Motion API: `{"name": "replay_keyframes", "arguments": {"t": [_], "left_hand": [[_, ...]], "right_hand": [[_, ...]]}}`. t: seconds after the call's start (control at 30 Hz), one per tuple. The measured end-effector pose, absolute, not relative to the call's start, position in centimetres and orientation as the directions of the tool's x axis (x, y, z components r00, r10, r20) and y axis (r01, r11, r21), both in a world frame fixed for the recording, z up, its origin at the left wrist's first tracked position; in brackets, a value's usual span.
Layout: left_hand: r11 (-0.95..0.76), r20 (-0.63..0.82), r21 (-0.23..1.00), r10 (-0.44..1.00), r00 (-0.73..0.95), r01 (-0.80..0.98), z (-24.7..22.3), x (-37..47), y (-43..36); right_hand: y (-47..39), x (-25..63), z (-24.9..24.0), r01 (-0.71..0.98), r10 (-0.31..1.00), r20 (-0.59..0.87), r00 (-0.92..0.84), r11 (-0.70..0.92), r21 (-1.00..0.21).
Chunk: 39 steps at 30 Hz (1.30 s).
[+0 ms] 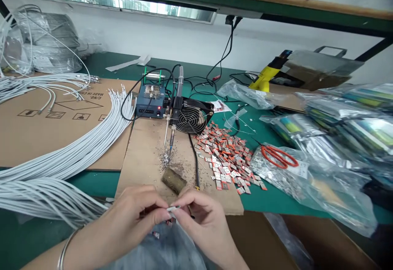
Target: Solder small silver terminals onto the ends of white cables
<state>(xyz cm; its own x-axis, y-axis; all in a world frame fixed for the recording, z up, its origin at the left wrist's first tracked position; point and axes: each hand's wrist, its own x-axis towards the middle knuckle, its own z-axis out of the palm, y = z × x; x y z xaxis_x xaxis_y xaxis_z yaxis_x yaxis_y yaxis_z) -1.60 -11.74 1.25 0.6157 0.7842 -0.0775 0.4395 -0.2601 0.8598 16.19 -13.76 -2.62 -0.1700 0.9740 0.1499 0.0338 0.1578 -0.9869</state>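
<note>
A small white piece (173,208) is pinched between the fingertips of my left hand (135,210) and my right hand (199,212), low in the middle of the head view. Its exact kind is too small to make out, and fingers cover part of it. Just beyond my hands a brown cylindrical block (173,181) lies on the cardboard sheet (141,151). A soldering iron (172,137) is clamped tip down in a stand, over a patch of metal bits. Many small metal plates with orange-red edges (229,155) are heaped to the right.
White cable bundles (101,139) spread across the left. Behind the iron stand a blue soldering station (150,104), a solder spool (154,75) and a black fan (193,118). Red-handled scissors (279,156), plastic bags (331,192) and a yellow heat gun (264,77) are on the right.
</note>
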Motion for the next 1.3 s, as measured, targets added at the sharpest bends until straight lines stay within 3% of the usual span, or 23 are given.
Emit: {"name": "replay_keyframes", "arguments": {"t": [0.13,0.23,0.3,0.4,0.47,0.7,0.93,1.17,1.23,1.3], "left_hand": [[-0.371,0.024,0.819,0.785,0.619,0.439,1.0,-1.6,-12.1],[-0.385,0.108,0.849,0.798,0.593,0.363,0.6,-1.8,-12.3],[-0.317,0.101,0.903,0.812,0.575,0.290,0.3,-2.1,-12.3],[-0.149,0.014,0.970,0.820,0.572,0.190,-0.2,-2.3,-12.2],[-0.049,-0.046,0.987,0.817,0.575,0.150,-0.5,-2.3,-12.2],[0.013,-0.110,0.986,0.800,0.590,0.165,-0.6,-2.2,-12.2],[-0.301,0.002,0.888,0.759,0.651,0.347,0.4,-2.7,-11.8],[-0.340,0.003,0.878,0.708,0.706,0.337,1.0,-2.8,-11.6],[-0.337,-0.011,0.875,0.705,0.710,0.348,1.2,-2.8,-11.6],[-0.326,-0.024,0.872,0.716,0.698,0.365,1.3,-2.7,-11.7]], "right_hand": [[-13.5,16.1,-2.5,-0.235,0.989,0.077,-0.129,0.045,-0.971],[-13.0,16.3,-2.2,-0.525,0.995,0.083,0.055,0.099,-0.845],[-13.0,16.3,-2.1,-0.479,0.982,0.132,0.136,0.182,-0.859],[-13.3,15.8,-2.3,-0.136,0.970,0.241,-0.031,0.235,-0.962],[-13.6,15.3,-2.5,-0.009,0.942,0.317,-0.112,0.318,-0.948],[-13.5,14.7,-2.0,0.103,0.889,0.453,-0.071,0.458,-0.883],[-13.7,14.9,-2.2,0.048,0.901,0.426,-0.084,0.431,-0.901],[-13.9,14.2,-3.3,-0.383,0.949,0.243,-0.200,0.152,-0.911],[-13.8,14.1,-3.4,-0.421,0.951,0.225,-0.212,0.119,-0.899],[-13.8,14.3,-3.2,-0.346,0.948,0.262,-0.182,0.187,-0.919]]}}
